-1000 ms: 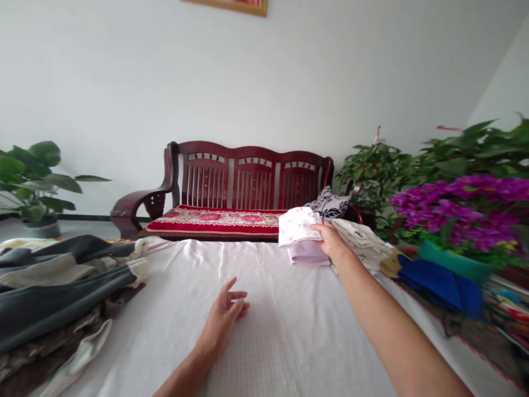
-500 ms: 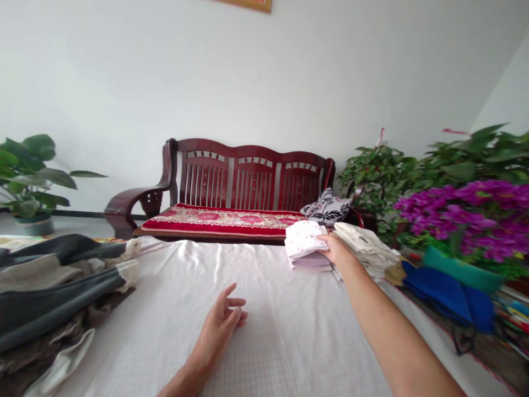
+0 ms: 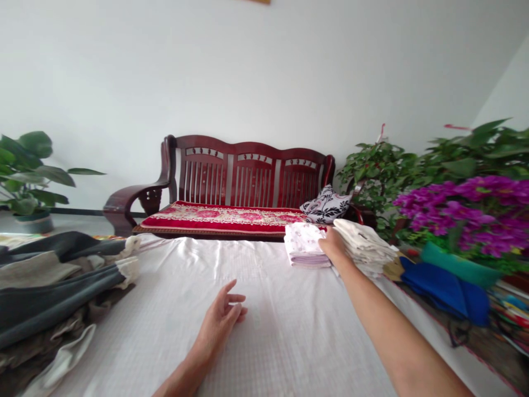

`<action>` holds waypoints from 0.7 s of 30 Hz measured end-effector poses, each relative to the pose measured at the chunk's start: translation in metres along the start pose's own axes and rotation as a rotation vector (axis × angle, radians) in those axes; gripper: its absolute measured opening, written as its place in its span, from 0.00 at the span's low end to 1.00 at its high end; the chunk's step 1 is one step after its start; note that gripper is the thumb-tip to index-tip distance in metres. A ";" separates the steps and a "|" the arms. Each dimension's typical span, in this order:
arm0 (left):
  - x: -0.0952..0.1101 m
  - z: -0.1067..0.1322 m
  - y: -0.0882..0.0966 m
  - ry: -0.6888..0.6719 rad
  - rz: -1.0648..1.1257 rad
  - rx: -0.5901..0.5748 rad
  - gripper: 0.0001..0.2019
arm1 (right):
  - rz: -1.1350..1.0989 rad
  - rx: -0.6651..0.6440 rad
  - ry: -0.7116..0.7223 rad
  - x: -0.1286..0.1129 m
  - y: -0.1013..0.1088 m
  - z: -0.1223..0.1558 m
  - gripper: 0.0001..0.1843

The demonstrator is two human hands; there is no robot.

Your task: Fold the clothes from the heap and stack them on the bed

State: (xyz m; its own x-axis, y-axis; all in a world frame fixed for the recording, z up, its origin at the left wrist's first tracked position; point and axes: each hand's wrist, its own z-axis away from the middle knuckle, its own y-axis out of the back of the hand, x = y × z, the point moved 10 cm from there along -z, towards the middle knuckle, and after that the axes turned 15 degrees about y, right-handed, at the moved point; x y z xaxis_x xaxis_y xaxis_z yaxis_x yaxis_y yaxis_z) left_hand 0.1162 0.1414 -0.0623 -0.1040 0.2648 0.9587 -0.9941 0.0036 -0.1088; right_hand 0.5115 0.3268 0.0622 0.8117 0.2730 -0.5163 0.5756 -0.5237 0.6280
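My right hand (image 3: pixel 332 246) reaches to the far right of the white cloth (image 3: pixel 264 342). It touches the right edge of a flat stack of folded clothes (image 3: pixel 305 242), white with a small print on top and pale lilac below. Its fingers are mostly hidden from me. Just right of that hand lies a taller stack of folded cream-white clothes (image 3: pixel 366 245). My left hand (image 3: pixel 225 314) hovers over or rests on the middle of the cloth, fingers apart and loosely bent, holding nothing.
A heap of dark grey and brown clothes (image 3: pixel 53 292) lies along the left side. Behind the cloth stands a dark red wooden bench (image 3: pixel 254 171) with a patterned cushion (image 3: pixel 326 207). At right are a blue cloth item (image 3: pixel 446 289) and purple flowers (image 3: pixel 475 215).
My right hand has shifted slightly up from the stack's front right corner to its upper right edge, and the stack lies flatter. My left hand has hardly moved.
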 end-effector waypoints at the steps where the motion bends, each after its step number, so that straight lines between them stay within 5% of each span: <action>1: 0.000 0.000 0.000 0.001 0.001 -0.006 0.38 | 0.044 0.002 0.020 -0.007 0.001 0.002 0.32; 7: 0.001 0.001 -0.003 0.005 -0.029 -0.032 0.34 | 0.339 -0.154 0.363 -0.060 -0.026 0.028 0.29; 11: 0.004 0.003 -0.004 0.004 -0.026 -0.016 0.30 | 0.523 -0.328 0.441 -0.057 -0.048 0.049 0.25; 16: 0.005 0.003 -0.005 0.004 -0.032 -0.024 0.30 | 0.513 -0.257 0.559 -0.077 -0.041 0.064 0.28; 21: 0.006 0.004 -0.006 0.012 -0.042 -0.025 0.29 | 0.519 -0.319 0.699 -0.089 -0.047 0.088 0.40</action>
State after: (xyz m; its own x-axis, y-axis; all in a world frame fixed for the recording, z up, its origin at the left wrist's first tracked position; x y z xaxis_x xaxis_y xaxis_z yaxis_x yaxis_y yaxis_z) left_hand 0.1213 0.1390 -0.0551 -0.0614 0.2751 0.9594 -0.9964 0.0392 -0.0750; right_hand 0.4034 0.2568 0.0273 0.7907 0.5456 0.2777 0.0395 -0.4980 0.8663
